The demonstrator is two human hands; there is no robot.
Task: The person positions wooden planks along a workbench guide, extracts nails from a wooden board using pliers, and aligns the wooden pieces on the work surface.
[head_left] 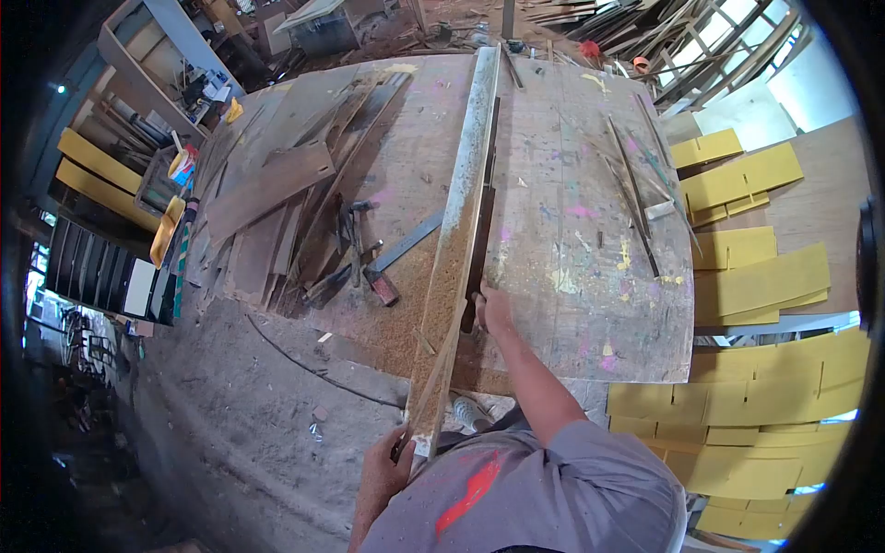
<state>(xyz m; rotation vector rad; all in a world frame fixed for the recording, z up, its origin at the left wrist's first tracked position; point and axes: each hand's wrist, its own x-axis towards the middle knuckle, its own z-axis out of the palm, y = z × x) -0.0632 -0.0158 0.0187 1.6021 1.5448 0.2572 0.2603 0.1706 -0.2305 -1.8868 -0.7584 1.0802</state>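
The grey shirt (572, 475) is nearest, lower centre. Apart, my left hand (385, 465) grips a thin strip (437, 373) on the mid-frame board (467, 166), my right hand (495, 309) dark wood (483, 230) alongside. Sawdust (446, 267) suggests some cutting done; what's left I can't tell.

A long board (466, 175) runs across the bench (544, 184) from far edge to near, a second board (480, 249) along its right side; the left hand (385, 461) is at the long board's near end, the right hand (491, 309) on the second board. Left of the long board lie tools (383, 288), then piled planks (267, 198); thin sticks (627, 175) lie right; panels (761, 276) spread beyond the bench's right edge.
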